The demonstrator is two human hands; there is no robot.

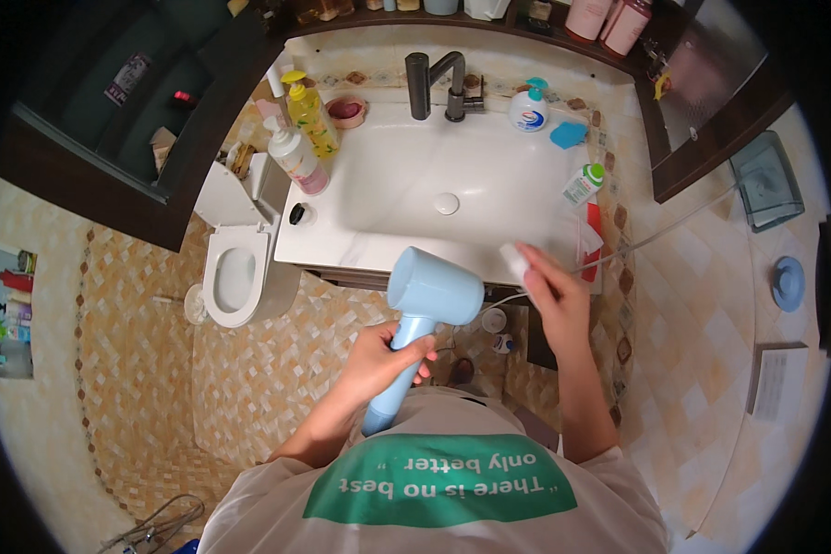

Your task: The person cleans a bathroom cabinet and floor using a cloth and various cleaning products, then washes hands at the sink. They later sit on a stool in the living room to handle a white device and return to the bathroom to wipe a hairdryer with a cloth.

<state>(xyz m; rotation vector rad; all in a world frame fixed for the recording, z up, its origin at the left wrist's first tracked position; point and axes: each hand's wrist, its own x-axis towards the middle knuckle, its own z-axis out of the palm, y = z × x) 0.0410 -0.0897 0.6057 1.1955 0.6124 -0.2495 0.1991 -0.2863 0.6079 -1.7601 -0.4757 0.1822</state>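
Observation:
My left hand (377,362) is wrapped round the handle of a light blue hair dryer (437,291), held upright in front of my body. Its wide head sits before the front edge of the white sink (360,242), and the handle's lower end reaches my shirt. To the right of the dryer's head, my right hand (556,294) pinches a small white wad (514,262) that looks like folded tissue. The wad is apart from the dryer, by the counter's front edge. A red pack with white tissue (590,242) lies on the counter beyond my right hand.
Pump bottles (297,155) stand left of the basin, near a dark faucet (454,92). At the right are a white pump bottle (528,109), a blue sponge (569,135) and a green-capped bottle (583,185). Cabinet doors (711,138) hang open on both sides. A toilet (214,282) stands left.

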